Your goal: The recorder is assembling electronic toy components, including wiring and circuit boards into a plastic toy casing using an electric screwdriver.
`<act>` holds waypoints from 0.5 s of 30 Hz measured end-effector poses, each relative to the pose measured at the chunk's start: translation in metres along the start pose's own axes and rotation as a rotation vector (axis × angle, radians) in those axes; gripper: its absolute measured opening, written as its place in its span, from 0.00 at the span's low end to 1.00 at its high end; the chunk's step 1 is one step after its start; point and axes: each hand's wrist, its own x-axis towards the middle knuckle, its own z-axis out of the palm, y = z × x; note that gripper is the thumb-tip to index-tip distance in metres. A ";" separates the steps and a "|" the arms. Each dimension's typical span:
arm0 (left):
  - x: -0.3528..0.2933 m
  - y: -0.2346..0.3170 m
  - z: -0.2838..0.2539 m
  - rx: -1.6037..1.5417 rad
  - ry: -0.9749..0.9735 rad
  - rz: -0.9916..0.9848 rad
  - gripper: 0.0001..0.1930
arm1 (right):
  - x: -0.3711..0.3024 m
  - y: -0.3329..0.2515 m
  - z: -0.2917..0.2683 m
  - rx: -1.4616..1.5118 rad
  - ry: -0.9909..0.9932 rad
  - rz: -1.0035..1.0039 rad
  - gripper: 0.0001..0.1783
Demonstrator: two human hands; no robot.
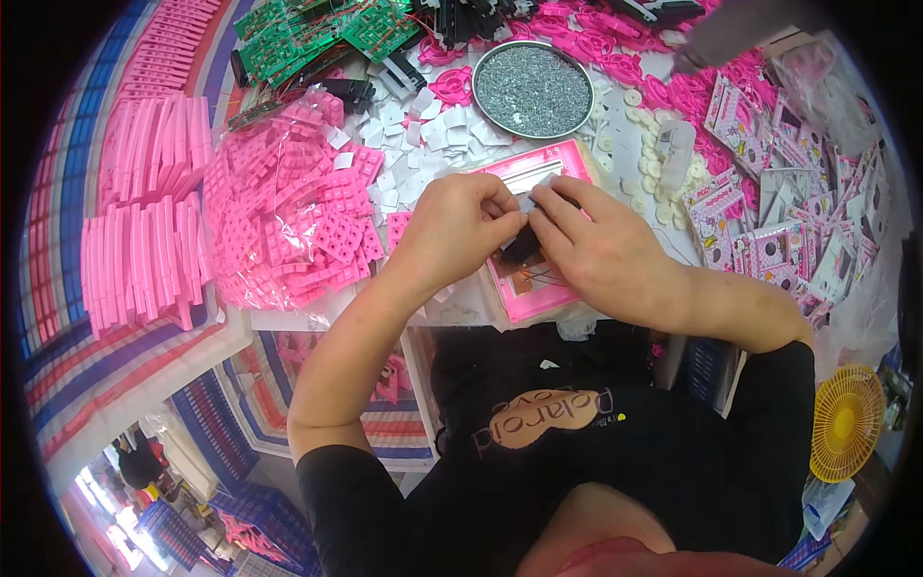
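A pink rectangular plastic casing lies at the near edge of the table, under both of my hands. Inside it are a black part, thin wires and some silver strips near the far end. My left hand has thumb and forefinger pinched on a small white piece above the casing. From the other side my right hand bends over the casing, its fingertips closed at the same white piece. My fingers cover much of that piece and the casing's middle.
Beyond the casing stands a round metal bowl of small screws. White paper squares, bagged pink keypads and stacked pink strips lie left; green circuit boards behind. White discs and printed panels are right.
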 end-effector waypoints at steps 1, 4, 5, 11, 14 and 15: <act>0.002 0.000 -0.001 -0.014 -0.023 -0.027 0.07 | 0.000 -0.001 -0.001 -0.013 -0.025 0.004 0.26; 0.012 -0.005 -0.006 -0.025 -0.107 -0.037 0.07 | 0.001 0.000 -0.003 -0.020 -0.083 -0.006 0.28; 0.015 -0.007 -0.007 -0.022 -0.138 -0.031 0.07 | 0.001 0.000 -0.002 -0.018 -0.085 -0.010 0.26; 0.023 -0.004 -0.013 -0.219 -0.274 -0.202 0.04 | 0.002 -0.002 0.000 -0.011 -0.075 0.008 0.26; 0.027 -0.003 -0.011 -0.099 -0.241 -0.208 0.03 | 0.003 -0.002 -0.001 0.007 -0.106 0.035 0.28; 0.027 0.002 -0.011 -0.007 -0.220 -0.181 0.03 | 0.003 -0.002 0.000 0.021 -0.073 0.035 0.26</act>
